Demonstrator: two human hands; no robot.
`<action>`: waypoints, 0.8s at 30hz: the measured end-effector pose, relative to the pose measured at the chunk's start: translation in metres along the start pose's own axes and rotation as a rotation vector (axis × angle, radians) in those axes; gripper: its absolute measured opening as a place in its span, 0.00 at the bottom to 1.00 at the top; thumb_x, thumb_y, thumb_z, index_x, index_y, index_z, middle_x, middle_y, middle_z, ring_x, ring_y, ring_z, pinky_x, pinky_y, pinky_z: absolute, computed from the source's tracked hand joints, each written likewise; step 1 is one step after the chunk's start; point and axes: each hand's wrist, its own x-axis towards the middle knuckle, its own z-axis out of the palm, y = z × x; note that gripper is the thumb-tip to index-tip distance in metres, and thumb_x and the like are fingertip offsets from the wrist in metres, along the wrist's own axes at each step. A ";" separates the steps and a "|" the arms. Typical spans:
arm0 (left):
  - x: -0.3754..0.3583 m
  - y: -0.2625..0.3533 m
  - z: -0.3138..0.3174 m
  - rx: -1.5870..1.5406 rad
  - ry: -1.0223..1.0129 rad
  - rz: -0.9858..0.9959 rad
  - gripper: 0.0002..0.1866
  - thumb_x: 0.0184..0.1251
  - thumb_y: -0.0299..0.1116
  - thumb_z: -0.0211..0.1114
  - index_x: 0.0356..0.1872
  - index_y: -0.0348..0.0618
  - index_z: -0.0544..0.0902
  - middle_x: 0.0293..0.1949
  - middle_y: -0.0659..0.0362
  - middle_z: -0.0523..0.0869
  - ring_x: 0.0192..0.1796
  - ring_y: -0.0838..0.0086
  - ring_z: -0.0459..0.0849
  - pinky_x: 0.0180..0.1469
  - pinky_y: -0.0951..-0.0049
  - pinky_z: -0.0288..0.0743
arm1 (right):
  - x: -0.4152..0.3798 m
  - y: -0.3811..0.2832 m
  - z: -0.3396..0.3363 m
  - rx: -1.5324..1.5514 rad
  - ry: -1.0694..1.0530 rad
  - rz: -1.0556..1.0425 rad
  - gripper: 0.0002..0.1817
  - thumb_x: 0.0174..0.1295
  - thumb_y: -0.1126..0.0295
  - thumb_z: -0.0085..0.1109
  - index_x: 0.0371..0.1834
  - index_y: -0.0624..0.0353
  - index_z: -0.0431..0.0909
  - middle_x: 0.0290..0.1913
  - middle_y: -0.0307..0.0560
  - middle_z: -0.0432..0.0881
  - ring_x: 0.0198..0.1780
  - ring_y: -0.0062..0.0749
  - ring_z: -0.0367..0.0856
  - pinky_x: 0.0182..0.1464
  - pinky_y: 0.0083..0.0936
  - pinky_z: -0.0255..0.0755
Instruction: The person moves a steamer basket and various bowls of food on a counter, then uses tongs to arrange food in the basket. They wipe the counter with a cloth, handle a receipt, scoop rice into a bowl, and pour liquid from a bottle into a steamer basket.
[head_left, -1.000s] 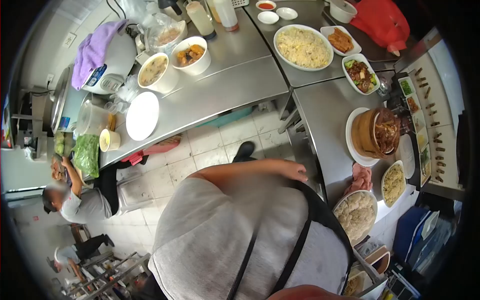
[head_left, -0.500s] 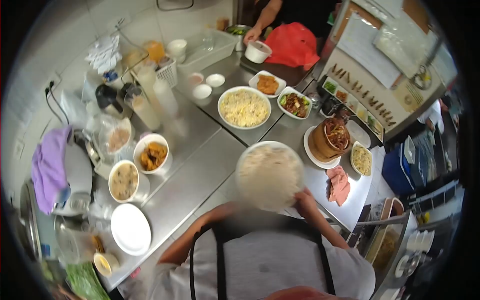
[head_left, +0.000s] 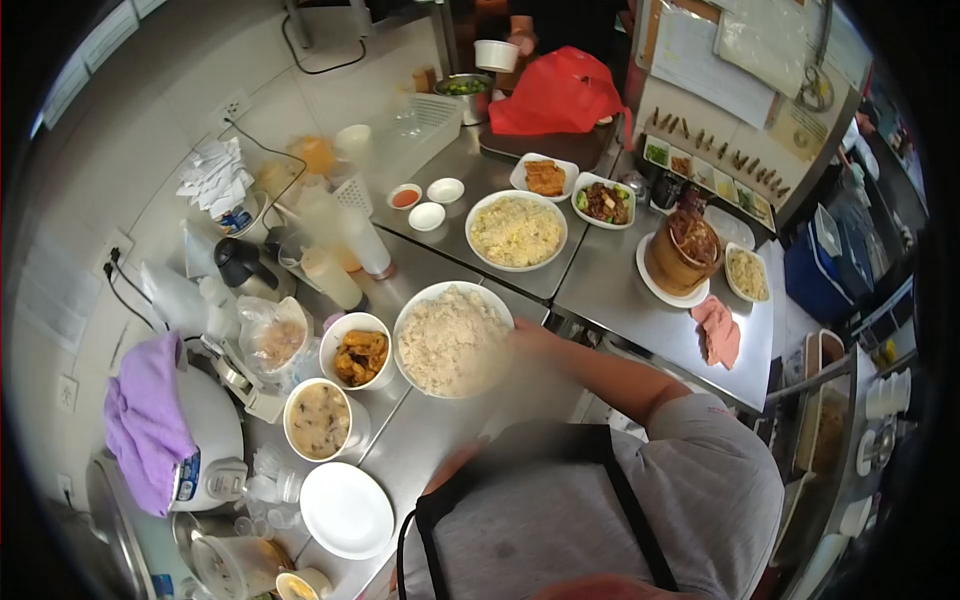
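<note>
A large white bowl of white rice (head_left: 450, 338) is over the near edge of the steel counter on the left. At its right rim, my right hand (head_left: 525, 345) is closed on the bowl, slightly blurred. Only a bit of my left arm shows beside the black apron; the left hand is hidden. Right beside the rice stand a tub of fried pieces (head_left: 361, 357) and a tub of pale soup with dark bits (head_left: 319, 420). A white plate (head_left: 347, 510) lies closer to me.
Across the counter are a bowl of fried rice (head_left: 516, 231), a dish of meat and greens (head_left: 603, 203) and a wooden bucket of meat (head_left: 683, 255). A pink cloth (head_left: 716, 332) lies at right. Another person's hand (head_left: 522, 42) holds a white container (head_left: 496, 56) behind a red bag (head_left: 560, 95).
The rice bowl has moved left from in front of my body to beside the tubs, my right arm reaching across with it. My left forearm has mostly gone from sight. The view has shifted.
</note>
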 end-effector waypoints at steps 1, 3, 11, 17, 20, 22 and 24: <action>0.000 0.000 -0.001 -0.006 -0.007 -0.010 0.24 0.62 0.43 0.47 0.56 0.38 0.64 0.53 0.52 0.69 0.55 0.69 0.67 0.57 0.74 0.57 | -0.006 -0.005 0.002 -0.039 0.021 0.015 0.27 0.45 0.72 0.48 0.54 0.58 0.58 0.34 0.47 0.76 0.27 0.32 0.78 0.27 0.26 0.75; 0.002 0.002 -0.005 -0.013 -0.022 -0.016 0.25 0.62 0.43 0.47 0.56 0.38 0.63 0.53 0.52 0.69 0.54 0.68 0.68 0.57 0.74 0.58 | -0.029 -0.028 0.013 -0.131 0.053 0.039 0.27 0.47 0.70 0.49 0.54 0.59 0.57 0.34 0.47 0.75 0.27 0.32 0.78 0.26 0.25 0.74; 0.084 0.221 -0.024 0.327 -0.495 -0.019 0.32 0.59 0.49 0.51 0.61 0.45 0.54 0.47 0.54 0.73 0.40 0.75 0.76 0.43 0.75 0.69 | -0.140 -0.068 -0.094 -0.384 0.093 -0.462 0.13 0.54 0.64 0.51 0.36 0.63 0.73 0.31 0.45 0.76 0.27 0.21 0.73 0.32 0.16 0.67; 0.212 0.367 0.000 0.468 -0.200 -0.051 0.34 0.58 0.48 0.52 0.62 0.43 0.51 0.30 0.56 0.78 0.22 0.76 0.76 0.25 0.79 0.71 | -0.253 -0.063 -0.193 -0.811 0.707 -0.174 0.11 0.49 0.64 0.57 0.20 0.61 0.75 0.29 0.45 0.75 0.30 0.27 0.73 0.31 0.22 0.66; 0.286 0.407 0.009 0.837 0.068 -0.081 0.39 0.58 0.49 0.52 0.63 0.47 0.41 0.32 0.54 0.78 0.19 0.72 0.76 0.20 0.77 0.71 | -0.286 -0.032 -0.243 -0.990 0.971 -0.204 0.10 0.46 0.64 0.57 0.27 0.59 0.75 0.32 0.51 0.75 0.34 0.39 0.75 0.35 0.28 0.68; 0.349 0.416 -0.012 0.923 0.257 0.021 0.39 0.57 0.48 0.53 0.63 0.48 0.42 0.32 0.53 0.78 0.21 0.71 0.77 0.20 0.77 0.71 | -0.305 -0.011 -0.265 -1.120 1.083 -0.227 0.15 0.46 0.65 0.58 0.37 0.59 0.75 0.37 0.57 0.75 0.36 0.46 0.74 0.38 0.31 0.69; 0.378 0.427 -0.004 0.674 0.349 0.191 0.37 0.57 0.47 0.53 0.63 0.48 0.46 0.33 0.54 0.78 0.22 0.72 0.77 0.21 0.78 0.70 | -0.306 0.004 -0.276 -1.023 1.044 -0.123 0.22 0.44 0.65 0.59 0.45 0.55 0.71 0.43 0.60 0.72 0.41 0.50 0.72 0.43 0.35 0.68</action>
